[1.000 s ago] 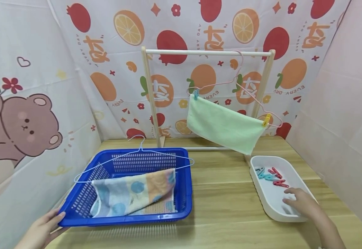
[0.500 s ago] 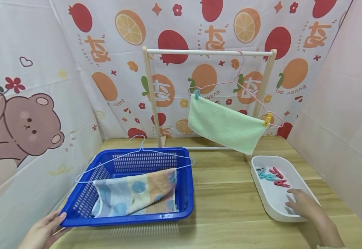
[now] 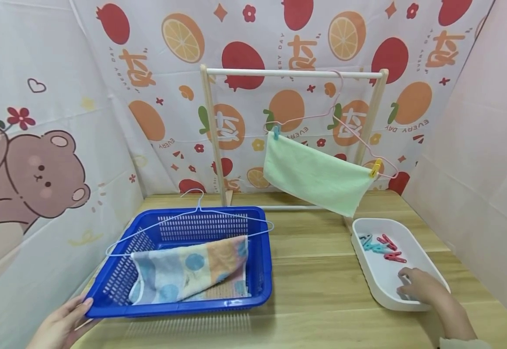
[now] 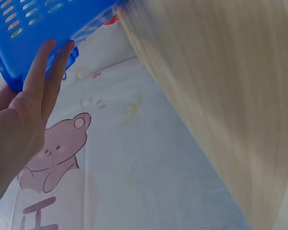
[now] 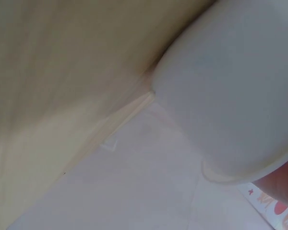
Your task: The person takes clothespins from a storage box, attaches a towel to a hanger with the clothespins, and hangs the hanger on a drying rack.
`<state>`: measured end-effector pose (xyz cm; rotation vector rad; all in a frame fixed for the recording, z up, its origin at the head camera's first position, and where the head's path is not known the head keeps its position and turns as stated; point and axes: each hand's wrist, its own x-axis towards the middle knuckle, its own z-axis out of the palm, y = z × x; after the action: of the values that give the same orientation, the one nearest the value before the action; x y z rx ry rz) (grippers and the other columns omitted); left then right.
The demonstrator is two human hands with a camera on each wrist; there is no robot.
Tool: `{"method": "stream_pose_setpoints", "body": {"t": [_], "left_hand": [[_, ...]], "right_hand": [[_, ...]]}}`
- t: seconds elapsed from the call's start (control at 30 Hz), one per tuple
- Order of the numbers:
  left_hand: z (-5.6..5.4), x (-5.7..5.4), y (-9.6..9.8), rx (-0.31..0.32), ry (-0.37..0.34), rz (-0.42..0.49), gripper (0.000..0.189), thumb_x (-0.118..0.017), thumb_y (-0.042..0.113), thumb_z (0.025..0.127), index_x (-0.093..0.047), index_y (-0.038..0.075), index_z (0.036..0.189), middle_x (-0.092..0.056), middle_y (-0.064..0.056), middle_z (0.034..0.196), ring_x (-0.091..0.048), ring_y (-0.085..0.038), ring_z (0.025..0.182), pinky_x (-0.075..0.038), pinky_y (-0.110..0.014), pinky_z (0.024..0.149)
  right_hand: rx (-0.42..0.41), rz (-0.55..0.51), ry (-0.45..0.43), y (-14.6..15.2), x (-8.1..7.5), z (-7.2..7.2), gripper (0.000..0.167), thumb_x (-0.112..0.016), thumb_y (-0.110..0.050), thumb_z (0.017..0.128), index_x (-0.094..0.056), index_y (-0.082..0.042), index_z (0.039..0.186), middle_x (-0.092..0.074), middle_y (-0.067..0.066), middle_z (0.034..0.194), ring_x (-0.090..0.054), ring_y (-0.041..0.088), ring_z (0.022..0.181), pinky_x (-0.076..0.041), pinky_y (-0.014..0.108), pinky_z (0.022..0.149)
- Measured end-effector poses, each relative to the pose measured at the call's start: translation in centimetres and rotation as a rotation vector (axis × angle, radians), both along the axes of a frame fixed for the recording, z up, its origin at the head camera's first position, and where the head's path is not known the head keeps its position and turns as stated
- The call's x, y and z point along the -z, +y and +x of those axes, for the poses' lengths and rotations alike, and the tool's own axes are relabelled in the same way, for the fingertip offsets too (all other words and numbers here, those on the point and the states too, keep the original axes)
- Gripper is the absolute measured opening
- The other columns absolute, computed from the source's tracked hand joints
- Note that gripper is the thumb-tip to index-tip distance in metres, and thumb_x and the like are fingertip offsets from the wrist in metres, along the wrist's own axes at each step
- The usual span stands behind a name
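My left hand (image 3: 63, 322) pinches the near left corner of a blue plastic basket (image 3: 183, 308), thumb on the rim. In the left wrist view its long fingers reach straight along the basket's underside. In the basket lies a patterned towel (image 3: 192, 266) in pastel colours, and a light blue hanger (image 3: 198, 209) lies across the top. My right hand (image 3: 423, 286) hangs over the near end of a white tray (image 3: 382, 286), fingers loosely bent, nothing visible in them. Red clothespins (image 3: 395, 257) and teal clothespins (image 3: 377, 248) lie farther back in this tray.
Behind, a wooden rack (image 3: 245, 72) with white bars holds a pink hanger (image 3: 333, 109). From it hangs a pale green towel (image 3: 314, 169), pinned by a blue clothespin (image 3: 276, 133) and a yellow clothespin (image 3: 375, 167). Printed cloth walls enclose the wooden table (image 3: 310, 286).
My right hand's fingers have bent inward a little over the tray. The left hand keeps its grip on the basket, and the clothespins in the tray lie as before.
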<state>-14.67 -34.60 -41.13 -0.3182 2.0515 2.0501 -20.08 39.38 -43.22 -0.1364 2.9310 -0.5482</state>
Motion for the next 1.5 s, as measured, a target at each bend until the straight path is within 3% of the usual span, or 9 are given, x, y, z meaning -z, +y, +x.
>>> {"method": "stream_pose_setpoints", "body": {"t": [0.23,0.43,0.6,0.7,0.93,0.97,1.2,1.37,1.5], "left_hand": [[0.2,0.2,0.2,0.001,0.053,0.06,0.067,-0.032,0.013,0.101,0.018,-0.026,0.125,-0.053,0.0,0.098,-0.058,-0.002,0.082,-0.052,-0.037,0.077],[0.3,0.0,0.4,-0.01,0.068,0.06,0.066,-0.032,0.012,0.101,0.017,-0.026,0.125,-0.053,0.001,0.097,-0.058,-0.002,0.081,-0.052,-0.036,0.076],[0.2,0.0,0.4,-0.029,0.066,0.046,0.061,-0.033,0.011,0.101,0.006,-0.03,0.125,-0.055,-0.001,0.097,-0.059,-0.004,0.081,-0.052,-0.038,0.076],[0.2,0.3,0.3,-0.045,0.091,0.072,0.05,-0.035,0.008,0.1,-0.012,-0.032,0.121,-0.056,-0.001,0.096,-0.06,-0.007,0.081,-0.053,-0.039,0.074],[0.1,0.2,0.3,-0.062,0.061,0.051,0.045,-0.036,0.01,0.1,-0.024,-0.029,0.12,-0.057,-0.003,0.097,-0.06,-0.007,0.08,-0.052,-0.039,0.076],[0.1,0.4,0.1,-0.061,0.069,0.069,0.04,-0.037,0.01,0.1,-0.032,-0.025,0.119,-0.057,-0.002,0.096,-0.06,-0.008,0.081,-0.052,-0.039,0.075],[-0.1,0.5,0.2,-0.032,0.074,0.027,0.057,-0.033,0.011,0.101,-0.002,-0.029,0.126,-0.055,-0.003,0.098,-0.06,-0.007,0.081,-0.052,-0.039,0.076],[0.1,1.0,-0.1,-0.042,0.117,0.098,0.036,-0.036,0.007,0.1,-0.031,-0.024,0.118,-0.057,-0.001,0.096,-0.062,-0.012,0.081,-0.053,-0.039,0.073],[0.3,1.1,-0.2,-0.048,0.125,0.124,0.026,-0.036,0.007,0.1,-0.042,-0.014,0.114,-0.057,-0.001,0.096,-0.062,-0.012,0.081,-0.053,-0.038,0.072]], "right_hand": [[-0.046,-0.039,0.057,-1.9,-0.3,-0.2,0.035,-0.073,-0.014,0.073,-0.061,0.005,0.099,-0.06,0.016,0.087,-0.058,0.034,0.081,-0.047,0.05,0.072],[-0.107,-0.067,0.06,-4.0,-0.5,-0.3,0.02,-0.06,-0.004,0.079,-0.061,0.002,0.097,-0.059,0.007,0.081,-0.056,0.023,0.074,-0.047,0.042,0.068],[-0.143,-0.071,0.059,-4.8,-0.5,-0.5,0.02,-0.054,0.006,0.075,-0.061,0.0,0.092,-0.056,0.003,0.077,-0.053,0.019,0.072,-0.046,0.039,0.065],[-0.164,-0.067,0.07,-4.9,-0.3,-0.5,0.016,-0.054,0.008,0.074,-0.059,-0.003,0.084,-0.054,0.001,0.073,-0.05,0.017,0.068,-0.044,0.037,0.062],[-0.159,-0.078,0.107,-4.7,0.4,-0.7,0.016,-0.054,0.006,0.075,-0.051,-0.01,0.073,-0.045,-0.002,0.066,-0.042,0.015,0.063,-0.037,0.032,0.055],[-0.16,-0.08,0.113,-4.7,0.6,-0.7,0.017,-0.054,0.006,0.075,-0.049,-0.01,0.072,-0.043,-0.002,0.065,-0.041,0.015,0.062,-0.035,0.031,0.054],[-0.132,-0.078,0.114,-4.5,0.7,-0.7,0.017,-0.053,0.006,0.074,-0.053,-0.011,0.076,-0.049,-0.002,0.07,-0.046,0.015,0.064,-0.04,0.033,0.057],[-0.085,-0.063,0.121,-4.5,0.5,-0.6,0.013,-0.057,0.001,0.075,-0.055,-0.011,0.078,-0.052,-0.002,0.072,-0.049,0.015,0.065,-0.041,0.034,0.056],[-0.061,-0.028,0.117,-4.3,0.6,-0.6,0.01,-0.059,-0.001,0.076,-0.057,-0.01,0.079,-0.051,-0.002,0.071,-0.048,0.015,0.064,-0.04,0.034,0.055]]}}
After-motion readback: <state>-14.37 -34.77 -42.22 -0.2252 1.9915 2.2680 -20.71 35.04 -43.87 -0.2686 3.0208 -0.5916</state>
